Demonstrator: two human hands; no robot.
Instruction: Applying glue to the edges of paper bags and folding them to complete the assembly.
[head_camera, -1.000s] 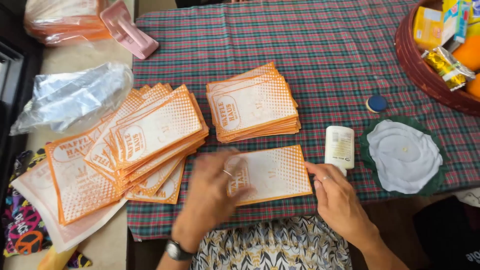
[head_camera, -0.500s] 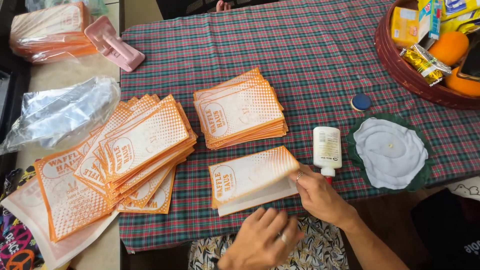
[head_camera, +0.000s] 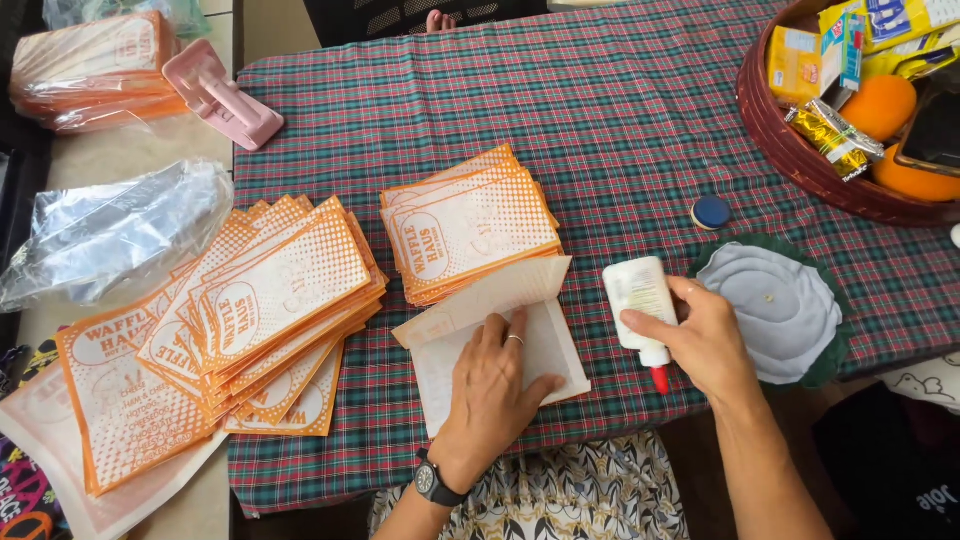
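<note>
- On the plaid tablecloth (head_camera: 620, 120), everything is laid out in front of me.
- Far right: a brown basket (head_camera: 790, 150) holding snack packets and oranges.
- Left: a fanned spread of orange-printed paper bags (head_camera: 250, 310); a neater stack of bags (head_camera: 470, 225) sits just behind my work.
- Near right: a round white cloth (head_camera: 775, 305) on a green mat.
- Centre: one paper bag (head_camera: 545, 345), plain side up, top flap folded over.
- My left hand (head_camera: 495, 385) lies flat on it, fingers spread, pressing it down.
- My right hand (head_camera: 705, 335) is wrapped around a white glue bottle (head_camera: 638, 300), red tip pointing toward me, just right of the bag.
- Blue cap (head_camera: 711, 212) lies behind the bottle, apart.
</note>
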